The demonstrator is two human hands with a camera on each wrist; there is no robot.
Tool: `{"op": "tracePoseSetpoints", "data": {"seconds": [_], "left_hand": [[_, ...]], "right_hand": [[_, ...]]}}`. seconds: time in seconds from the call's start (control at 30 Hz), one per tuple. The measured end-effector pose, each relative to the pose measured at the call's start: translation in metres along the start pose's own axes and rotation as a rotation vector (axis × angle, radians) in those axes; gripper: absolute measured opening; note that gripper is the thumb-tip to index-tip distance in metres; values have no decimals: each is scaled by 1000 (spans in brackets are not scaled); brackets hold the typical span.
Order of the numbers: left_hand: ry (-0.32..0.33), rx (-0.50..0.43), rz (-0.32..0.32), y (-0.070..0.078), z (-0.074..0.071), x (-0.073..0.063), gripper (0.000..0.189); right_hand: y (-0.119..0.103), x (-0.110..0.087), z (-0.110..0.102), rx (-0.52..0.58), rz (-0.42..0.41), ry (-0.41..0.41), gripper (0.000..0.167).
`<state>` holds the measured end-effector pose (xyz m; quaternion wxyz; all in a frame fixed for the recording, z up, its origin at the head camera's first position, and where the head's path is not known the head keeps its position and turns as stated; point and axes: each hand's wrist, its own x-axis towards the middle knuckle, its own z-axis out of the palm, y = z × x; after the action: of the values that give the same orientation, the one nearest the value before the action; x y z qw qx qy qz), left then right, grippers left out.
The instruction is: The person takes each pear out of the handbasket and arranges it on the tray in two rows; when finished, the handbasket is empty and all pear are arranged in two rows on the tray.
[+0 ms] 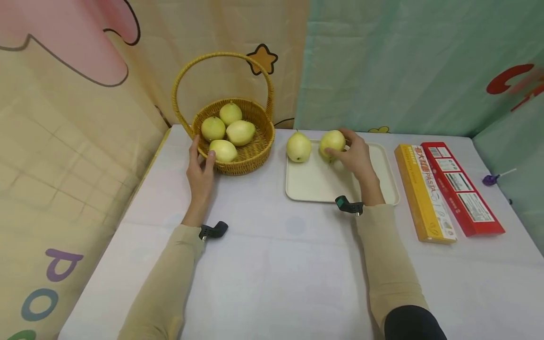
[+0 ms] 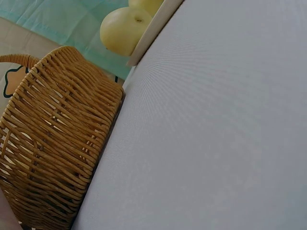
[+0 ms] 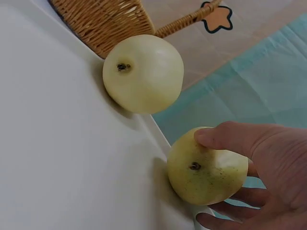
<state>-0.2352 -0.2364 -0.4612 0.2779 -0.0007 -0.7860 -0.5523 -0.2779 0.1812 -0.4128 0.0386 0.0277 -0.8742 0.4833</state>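
My right hand (image 1: 356, 158) grips a yellow-green pear (image 1: 332, 143) at the back of a cream tray (image 1: 323, 189). In the right wrist view the thumb presses on the pear's near side, with the other fingers behind it. A second pear (image 1: 299, 147) sits beside it at the tray's back left corner. My left hand (image 1: 200, 177) touches the near left side of a wicker basket (image 1: 244, 167), its fingers fairly straight and spread at the rim. Several pears lie in the basket, and the thumb tip is right by the nearest pear (image 1: 224, 151). Only a sliver of that hand shows in the left wrist view.
Right of the tray lie a yellow pasta box (image 1: 418, 198) and a red box (image 1: 463, 189). A purple lollipop (image 1: 490, 180) is near the right edge. The basket's tall handle (image 1: 221, 54) arches up before the curtain. White cloth (image 1: 272, 283) covers the table.
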Motion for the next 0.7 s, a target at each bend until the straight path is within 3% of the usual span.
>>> {"op": "tracePoseSetpoints", "data": {"seconds": [0.4, 0.7], "left_hand": [[-4, -12, -21, 0, 0, 1, 60], [-11, -9, -31, 0, 0, 0, 60]], "right_hand": [[-8, 1, -1, -116, 29, 51, 82], [-36, -4, -6, -109, 22, 124, 87]]}}
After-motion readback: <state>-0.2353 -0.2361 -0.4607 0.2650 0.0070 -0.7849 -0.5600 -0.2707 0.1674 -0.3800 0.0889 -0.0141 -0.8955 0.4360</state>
